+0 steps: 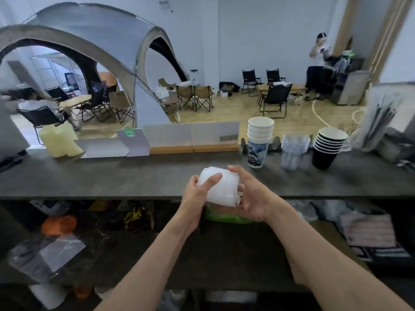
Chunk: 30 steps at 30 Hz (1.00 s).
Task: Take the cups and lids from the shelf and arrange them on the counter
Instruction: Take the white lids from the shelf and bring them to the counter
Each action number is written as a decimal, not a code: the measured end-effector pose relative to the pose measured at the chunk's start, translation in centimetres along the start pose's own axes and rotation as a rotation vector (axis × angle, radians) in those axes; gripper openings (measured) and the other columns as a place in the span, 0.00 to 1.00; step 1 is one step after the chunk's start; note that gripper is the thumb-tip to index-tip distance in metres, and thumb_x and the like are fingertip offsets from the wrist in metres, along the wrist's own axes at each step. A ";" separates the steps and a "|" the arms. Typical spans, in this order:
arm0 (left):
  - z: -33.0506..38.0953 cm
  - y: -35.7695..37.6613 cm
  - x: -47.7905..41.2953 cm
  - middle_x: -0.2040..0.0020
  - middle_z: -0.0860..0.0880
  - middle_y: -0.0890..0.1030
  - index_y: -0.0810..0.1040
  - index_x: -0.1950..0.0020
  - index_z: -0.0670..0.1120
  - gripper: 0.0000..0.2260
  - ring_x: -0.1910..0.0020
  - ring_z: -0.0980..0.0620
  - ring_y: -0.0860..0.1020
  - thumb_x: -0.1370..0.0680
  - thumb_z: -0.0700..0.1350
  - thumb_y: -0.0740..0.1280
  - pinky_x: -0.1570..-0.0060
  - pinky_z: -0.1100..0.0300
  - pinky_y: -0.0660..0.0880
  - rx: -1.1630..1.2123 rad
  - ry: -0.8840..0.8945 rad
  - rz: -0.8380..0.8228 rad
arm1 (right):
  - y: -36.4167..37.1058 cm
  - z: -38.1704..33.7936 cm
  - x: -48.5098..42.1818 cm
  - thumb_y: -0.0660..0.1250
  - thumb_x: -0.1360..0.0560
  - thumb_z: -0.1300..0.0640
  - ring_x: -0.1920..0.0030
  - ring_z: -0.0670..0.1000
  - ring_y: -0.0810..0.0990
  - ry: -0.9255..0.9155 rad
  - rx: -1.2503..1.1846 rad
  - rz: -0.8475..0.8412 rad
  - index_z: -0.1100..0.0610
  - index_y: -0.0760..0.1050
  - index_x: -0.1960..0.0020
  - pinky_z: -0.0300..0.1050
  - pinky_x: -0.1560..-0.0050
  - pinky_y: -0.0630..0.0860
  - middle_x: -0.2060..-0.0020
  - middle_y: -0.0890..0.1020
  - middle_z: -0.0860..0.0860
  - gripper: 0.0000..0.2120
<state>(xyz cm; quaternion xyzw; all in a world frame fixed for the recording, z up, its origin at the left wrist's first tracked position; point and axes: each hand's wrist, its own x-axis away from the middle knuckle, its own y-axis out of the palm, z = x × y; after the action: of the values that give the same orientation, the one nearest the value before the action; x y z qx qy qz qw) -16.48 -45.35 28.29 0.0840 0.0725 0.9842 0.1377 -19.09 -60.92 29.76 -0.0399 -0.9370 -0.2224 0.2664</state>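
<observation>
A stack of translucent white lids [221,187] is held over the front edge of the dark counter [112,178]. My left hand [197,194] grips its left side with the thumb on top, and my right hand [249,194] cups its right side from below. On the counter to the right stand three stacks: white printed paper cups [259,140], clear plastic cups [293,151] and black paper cups [327,149]. The shelf [224,261] lies below the counter.
A low frosted divider [190,133] and pale yellow containers [59,140] line the counter's back. A holder of straws [381,117] stands at far right. The shelf holds plastic bags [47,254], a green-edged packet [226,217] and printed papers [370,232].
</observation>
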 end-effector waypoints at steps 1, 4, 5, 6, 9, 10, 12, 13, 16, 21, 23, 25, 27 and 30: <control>0.0 1.4 -0.4 0.42 0.43 0.80 0.70 0.38 0.48 0.27 0.46 0.43 0.82 0.30 0.59 0.75 0.48 0.45 0.82 -0.057 -0.010 -0.005 | -1.1 -0.5 0.5 0.77 0.37 0.36 0.52 0.62 0.86 -0.032 0.011 0.045 0.57 0.75 0.36 0.55 0.57 0.83 0.43 0.81 0.62 0.37; 0.3 6.0 -1.7 0.43 0.45 0.79 0.70 0.39 0.48 0.25 0.45 0.45 0.80 0.27 0.63 0.70 0.43 0.46 0.79 -0.182 -0.044 -0.017 | -4.4 -2.5 1.5 0.68 0.36 0.26 0.53 0.60 0.86 -0.147 0.107 0.181 0.52 0.75 0.37 0.54 0.61 0.83 0.47 0.84 0.59 0.39; 0.4 7.4 -2.2 0.44 0.46 0.79 0.71 0.40 0.47 0.24 0.46 0.46 0.80 0.25 0.63 0.68 0.43 0.47 0.78 -0.196 -0.055 -0.013 | -5.5 -3.2 1.8 0.63 0.35 0.22 0.54 0.61 0.86 -0.185 0.165 0.217 0.50 0.75 0.37 0.55 0.60 0.83 0.48 0.84 0.59 0.39; 0.6 8.7 -2.6 0.45 0.45 0.80 0.73 0.41 0.46 0.22 0.46 0.45 0.80 0.24 0.62 0.66 0.45 0.49 0.77 -0.198 -0.064 -0.010 | -6.7 -4.0 2.1 0.58 0.34 0.21 0.55 0.61 0.86 -0.222 0.214 0.238 0.49 0.74 0.38 0.56 0.58 0.84 0.50 0.85 0.59 0.39; 0.7 12.0 -4.0 0.48 0.45 0.81 0.77 0.49 0.50 0.15 0.48 0.44 0.80 0.21 0.61 0.62 0.46 0.49 0.78 -0.072 -0.131 -0.030 | -10.3 -6.3 2.9 0.51 0.25 0.27 0.54 0.62 0.86 -0.287 0.274 0.225 0.49 0.72 0.35 0.57 0.53 0.83 0.47 0.84 0.60 0.33; 0.6 12.9 -4.5 0.49 0.44 0.81 0.77 0.49 0.50 0.15 0.50 0.44 0.81 0.20 0.60 0.62 0.48 0.49 0.79 -0.023 -0.160 -0.045 | -11.4 -6.9 2.9 0.51 0.24 0.30 0.51 0.61 0.85 -0.300 0.314 0.241 0.49 0.70 0.32 0.58 0.50 0.83 0.43 0.82 0.60 0.31; 0.0 14.5 -5.9 0.50 0.42 0.82 0.78 0.45 0.48 0.14 0.57 0.46 0.82 0.19 0.57 0.61 0.56 0.52 0.80 0.017 -0.187 -0.097 | -13.5 -7.6 2.3 0.54 0.24 0.33 0.42 0.60 0.80 -0.325 0.453 0.260 0.46 0.64 0.28 0.60 0.45 0.80 0.35 0.76 0.57 0.29; -0.3 15.5 -6.6 0.50 0.41 0.82 0.78 0.43 0.46 0.13 0.60 0.45 0.82 0.18 0.54 0.62 0.61 0.53 0.81 0.024 -0.199 -0.106 | -14.4 -7.9 2.1 0.57 0.26 0.33 0.41 0.58 0.79 -0.350 0.501 0.256 0.44 0.62 0.28 0.59 0.45 0.79 0.34 0.74 0.55 0.30; -1.1 18.0 -9.0 0.50 0.40 0.83 0.78 0.40 0.44 0.10 0.61 0.43 0.83 0.18 0.46 0.63 0.69 0.55 0.81 0.027 -0.253 -0.067 | -16.9 -7.9 1.0 0.75 0.33 0.45 0.44 0.46 0.77 -0.492 0.654 0.243 0.47 0.60 0.28 0.42 0.49 0.79 0.39 0.74 0.48 0.38; -3.5 19.5 -12.4 0.63 0.43 0.83 0.82 0.43 0.41 0.17 0.71 0.47 0.78 0.18 0.52 0.62 0.78 0.63 0.71 -0.204 -0.261 0.046 | -20.1 -6.9 -2.1 0.77 0.38 0.49 0.34 0.52 0.72 -0.638 0.963 0.415 0.49 0.59 0.25 0.47 0.39 0.72 0.34 0.74 0.50 0.46; -4.3 19.6 -13.1 0.60 0.42 0.83 0.82 0.43 0.41 0.20 0.68 0.47 0.78 0.18 0.54 0.59 0.75 0.62 0.69 -0.322 -0.222 0.108 | -20.3 -6.6 -3.2 0.76 0.36 0.49 0.33 0.53 0.72 -0.629 0.977 0.423 0.48 0.57 0.24 0.46 0.41 0.71 0.33 0.74 0.51 0.46; -4.5 19.6 -13.6 0.56 0.41 0.81 0.81 0.42 0.41 0.23 0.64 0.46 0.76 0.18 0.57 0.56 0.72 0.62 0.68 -0.417 -0.192 0.147 | -20.3 -6.5 -4.2 0.76 0.34 0.50 0.34 0.55 0.73 -0.617 0.953 0.444 0.48 0.56 0.24 0.47 0.40 0.71 0.33 0.74 0.51 0.45; -4.5 19.5 -13.7 0.57 0.41 0.80 0.80 0.42 0.40 0.25 0.64 0.46 0.76 0.19 0.59 0.55 0.71 0.61 0.68 -0.465 -0.186 0.129 | -20.4 -6.5 -4.9 0.75 0.34 0.48 0.34 0.56 0.73 -0.602 0.963 0.470 0.48 0.53 0.23 0.52 0.38 0.72 0.33 0.74 0.51 0.47; -4.4 19.2 -13.5 0.56 0.42 0.81 0.80 0.42 0.39 0.25 0.63 0.48 0.77 0.17 0.58 0.55 0.71 0.60 0.69 -0.470 -0.158 0.080 | -20.6 -6.3 -5.5 0.74 0.33 0.45 0.34 0.59 0.74 -0.573 0.978 0.510 0.48 0.50 0.23 0.55 0.38 0.74 0.33 0.74 0.53 0.48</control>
<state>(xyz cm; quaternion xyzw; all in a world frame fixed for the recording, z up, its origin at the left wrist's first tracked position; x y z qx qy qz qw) -9.50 -67.98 25.28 0.1291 -0.1728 0.9691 0.1194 -15.36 -81.96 23.57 -0.1937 -0.9257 0.3228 0.0366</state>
